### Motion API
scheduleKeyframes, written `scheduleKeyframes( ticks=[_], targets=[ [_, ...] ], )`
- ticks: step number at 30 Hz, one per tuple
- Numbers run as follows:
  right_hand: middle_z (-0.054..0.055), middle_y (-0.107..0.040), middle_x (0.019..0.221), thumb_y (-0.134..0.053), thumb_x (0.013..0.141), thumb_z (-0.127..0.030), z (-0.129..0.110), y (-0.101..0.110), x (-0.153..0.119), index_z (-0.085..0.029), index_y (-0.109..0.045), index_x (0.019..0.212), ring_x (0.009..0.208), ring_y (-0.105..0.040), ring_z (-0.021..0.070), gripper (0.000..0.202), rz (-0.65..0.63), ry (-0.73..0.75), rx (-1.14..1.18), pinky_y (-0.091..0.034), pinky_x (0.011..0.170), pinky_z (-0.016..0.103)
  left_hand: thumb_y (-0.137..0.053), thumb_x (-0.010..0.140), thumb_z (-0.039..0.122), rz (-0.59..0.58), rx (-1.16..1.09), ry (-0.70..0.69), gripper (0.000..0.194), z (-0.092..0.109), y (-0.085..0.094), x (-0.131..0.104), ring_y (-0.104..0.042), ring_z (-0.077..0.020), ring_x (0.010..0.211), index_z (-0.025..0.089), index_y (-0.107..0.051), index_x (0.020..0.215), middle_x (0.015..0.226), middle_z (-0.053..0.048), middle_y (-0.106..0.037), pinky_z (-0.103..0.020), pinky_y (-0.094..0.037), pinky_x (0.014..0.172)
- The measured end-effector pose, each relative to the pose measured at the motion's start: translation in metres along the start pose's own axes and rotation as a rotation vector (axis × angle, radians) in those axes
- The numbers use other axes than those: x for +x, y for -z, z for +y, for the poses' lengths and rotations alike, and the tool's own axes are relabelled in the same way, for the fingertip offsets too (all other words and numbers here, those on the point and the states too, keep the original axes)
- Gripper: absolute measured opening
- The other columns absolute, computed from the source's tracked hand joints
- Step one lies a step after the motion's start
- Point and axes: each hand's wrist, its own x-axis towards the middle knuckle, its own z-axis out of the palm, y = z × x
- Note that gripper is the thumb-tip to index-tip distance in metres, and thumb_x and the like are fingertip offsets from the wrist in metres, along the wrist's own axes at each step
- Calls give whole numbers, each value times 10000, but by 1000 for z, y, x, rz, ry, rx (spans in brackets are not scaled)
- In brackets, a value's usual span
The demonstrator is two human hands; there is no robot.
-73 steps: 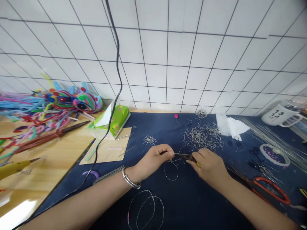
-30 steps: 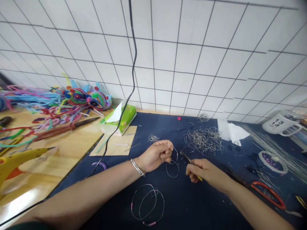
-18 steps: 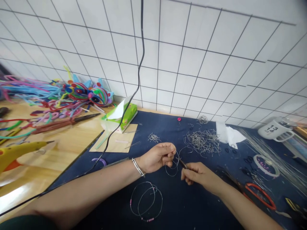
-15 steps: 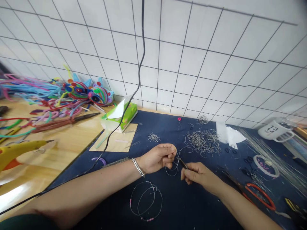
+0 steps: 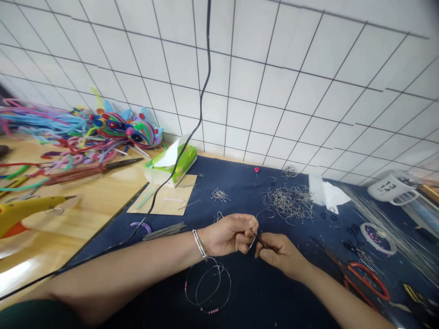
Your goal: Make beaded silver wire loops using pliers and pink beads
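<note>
Pliers (image 5: 263,243) now nearer the left hand (image 5: 236,234) than before. That hand, nearly closed, pinches the wire (image 5: 253,242), apparently to steady it; right hand (image 5: 283,256) wrapped round the pliers. Wire sits between both hands, above the bench (image 5: 267,297).

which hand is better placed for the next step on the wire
Probably the right hand: it holds the pliers, their tips right at the wire, while the left hand seems busy pinching it.
</note>
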Motion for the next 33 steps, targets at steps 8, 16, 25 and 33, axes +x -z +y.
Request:
scheduleKeyframes(
  ticks=[8, 16, 25, 33],
  targets=[
    [19, -512, 687, -372, 829, -552, 3, -7, -2, -150, -576, 733, 635, -470, 123, 462, 26, 65, -13, -385, 624, 250, -512, 812, 137, -44, -53, 31, 97, -5, -4, -1, -270, -15, 376, 111, -525, 719, 532, 52, -385, -174, -450, 460],
    [8, -497, 674, -376, 846, -504, 4, -9, -2, -157, -559, 725, 623, -464, 114, 410, 20, 77, -21, -374, 611, 239, -532, 812, 159, -34, -48, 66, 110, -5, -5, -2, -263, -4, 383, 102, -528, 718, 550, 42, -404, -132, -389, 422],
    [-23, -438, 620, -421, 837, -488, 3, 4, -3, -149, -575, 774, 574, -431, 90, 377, -38, -132, 161, -354, 559, 216, -543, 813, 313, 225, 352, -256, 203, 6, -4, -1, -353, -37, 428, 135, -518, 719, 571, 45, -408, -196, -453, 483],
    [-11, -468, 644, -377, 861, -478, 2, 4, -5, -162, -526, 766, 594, -467, 108, 363, 95, -254, 26, -377, 562, 229, -496, 834, 321, 479, 687, -479, 199, 12, -10, -2, -467, -65, 449, 147, -514, 740, 537, 62, -421, -236, -473, 516]
  ],
)
